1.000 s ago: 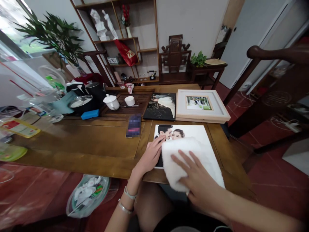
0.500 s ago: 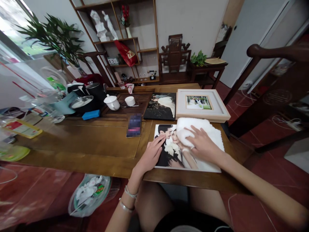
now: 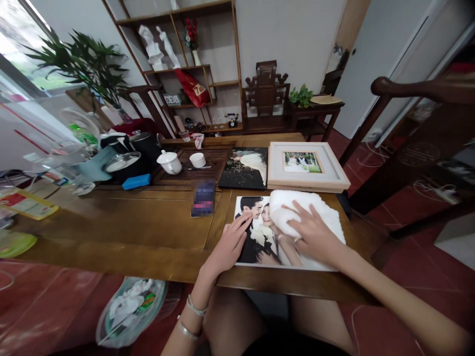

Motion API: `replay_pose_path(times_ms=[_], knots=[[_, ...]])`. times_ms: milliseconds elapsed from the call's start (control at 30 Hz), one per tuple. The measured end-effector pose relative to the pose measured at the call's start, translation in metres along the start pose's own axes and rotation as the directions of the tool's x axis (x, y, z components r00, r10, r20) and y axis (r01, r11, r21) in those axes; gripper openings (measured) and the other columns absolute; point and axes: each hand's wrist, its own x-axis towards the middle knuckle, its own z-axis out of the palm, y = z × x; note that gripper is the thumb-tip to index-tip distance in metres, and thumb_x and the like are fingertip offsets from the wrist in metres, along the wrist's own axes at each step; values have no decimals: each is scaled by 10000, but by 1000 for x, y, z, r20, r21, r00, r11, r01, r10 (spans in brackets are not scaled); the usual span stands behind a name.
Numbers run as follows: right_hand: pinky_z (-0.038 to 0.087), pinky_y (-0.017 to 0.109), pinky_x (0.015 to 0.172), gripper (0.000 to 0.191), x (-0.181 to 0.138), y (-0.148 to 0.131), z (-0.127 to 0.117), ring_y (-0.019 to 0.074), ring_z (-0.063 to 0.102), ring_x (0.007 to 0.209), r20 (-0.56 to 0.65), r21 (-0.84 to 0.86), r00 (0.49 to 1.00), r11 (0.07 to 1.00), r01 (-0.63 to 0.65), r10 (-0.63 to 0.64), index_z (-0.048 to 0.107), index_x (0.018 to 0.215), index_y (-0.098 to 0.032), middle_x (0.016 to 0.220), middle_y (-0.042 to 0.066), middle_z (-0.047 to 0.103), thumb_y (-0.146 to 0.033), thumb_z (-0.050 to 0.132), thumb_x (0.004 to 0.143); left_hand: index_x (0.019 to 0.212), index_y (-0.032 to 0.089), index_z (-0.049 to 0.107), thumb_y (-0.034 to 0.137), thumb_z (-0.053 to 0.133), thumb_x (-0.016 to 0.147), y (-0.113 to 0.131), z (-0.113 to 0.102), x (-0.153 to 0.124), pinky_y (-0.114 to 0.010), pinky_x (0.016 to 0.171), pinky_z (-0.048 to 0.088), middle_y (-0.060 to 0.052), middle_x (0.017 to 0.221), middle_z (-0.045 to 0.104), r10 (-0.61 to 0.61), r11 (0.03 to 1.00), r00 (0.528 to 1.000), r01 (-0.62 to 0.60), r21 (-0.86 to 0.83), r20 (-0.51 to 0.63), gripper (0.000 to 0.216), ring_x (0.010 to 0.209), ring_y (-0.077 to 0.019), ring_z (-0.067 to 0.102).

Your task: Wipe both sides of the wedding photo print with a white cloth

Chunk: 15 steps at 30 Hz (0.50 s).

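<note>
A large photo print (image 3: 260, 237) of a couple lies flat near the front edge of the wooden table (image 3: 129, 217). My left hand (image 3: 228, 244) rests flat on its left edge, fingers stretched out. My right hand (image 3: 315, 232) presses a white fluffy cloth (image 3: 297, 210) onto the upper right of the print, fingers spread on top of the cloth.
Behind the print lie a dark photo panel (image 3: 247, 168) and a pale framed picture (image 3: 306, 165). A phone (image 3: 203, 198) lies left of the print. A tea tray with cups (image 3: 185, 160), pots and bottles fill the left. A bin (image 3: 129, 309) stands under the table.
My right hand slid the cloth from the near lower part of the print up to its far right corner, uncovering the couple. My left hand stayed in place.
</note>
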Motion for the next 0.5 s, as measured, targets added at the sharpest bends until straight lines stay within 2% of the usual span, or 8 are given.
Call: replay_pose_path(times_ms=[67, 167, 267, 333, 400, 500], knots=[[179, 658, 1063, 433, -2, 4, -1, 390, 189, 1390, 8, -33, 1000, 999, -30, 30, 650, 1087, -146, 1487, 143, 347, -74, 503, 686, 1461, 275, 280, 263, 239, 995, 0, 0, 0, -456, 1140, 237, -63, 1521, 324, 5, 1000, 1000, -5, 5, 1, 468, 1419, -201, 249], [180, 678, 1053, 404, -28, -18, 1, 448, 155, 1381, 102, -17, 994, 999, -34, 36, 676, 1053, -165, 1515, 149, 282, -96, 564, 670, 1463, 277, 273, 256, 244, 993, 0, 0, 0, -455, 1143, 236, -58, 1528, 312, 3, 1000, 1000, -3, 8, 3, 472, 1423, -204, 240], [159, 712, 1041, 377, -61, -51, 2, 490, 91, 1374, 231, 80, 971, 996, 46, -63, 704, 1000, -204, 1548, 118, 185, -142, 654, 631, 1466, 280, 264, 247, 249, 992, 0, 0, 1, -445, 1148, 229, -50, 1534, 298, 1, 1000, 1000, -1, 13, 11, 476, 1427, -203, 230], [159, 699, 1054, 359, -71, -63, -2, 472, 72, 1383, 279, 147, 951, 984, 97, -135, 709, 977, -223, 1559, 80, 147, -149, 663, 628, 1467, 285, 259, 243, 249, 991, 0, 0, 2, -445, 1149, 226, -46, 1536, 293, -3, 1000, 1000, 3, 18, 19, 478, 1429, -203, 224], [175, 660, 1078, 394, -67, -61, -8, 421, 90, 1400, 288, 178, 946, 979, 99, -148, 693, 1026, -240, 1557, 48, 167, -127, 617, 656, 1468, 286, 256, 243, 248, 992, 0, 0, 2, -446, 1148, 225, -48, 1537, 292, 0, 1000, 1000, -1, 19, 22, 478, 1430, -205, 222], [212, 628, 1081, 499, -37, -34, -14, 383, 149, 1402, 246, 144, 966, 988, 49, -84, 634, 1154, -220, 1530, 67, 266, -93, 545, 680, 1471, 281, 246, 248, 244, 993, 0, 0, 2, -453, 1147, 220, -57, 1536, 293, 8, 1000, 1000, -9, 19, 23, 479, 1427, -207, 226]])
